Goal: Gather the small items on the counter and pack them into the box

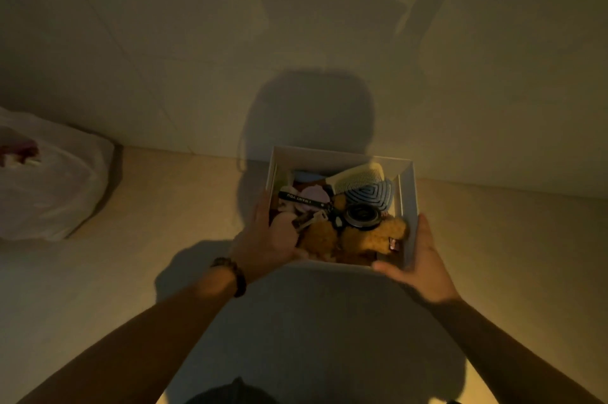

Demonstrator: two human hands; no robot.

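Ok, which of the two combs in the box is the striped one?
The dark comb with pale curved stripes, near the box's right wall. The other comb, just behind it, is plain pale green.

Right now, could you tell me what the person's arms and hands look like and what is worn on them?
Both forearms are bare, with no sleeves or gloves in view. The left wrist carries a dark beaded bracelet just behind the left hand. The right hand and its wrist wear nothing visible. The dim, yellowish light hides finer detail such as rings.
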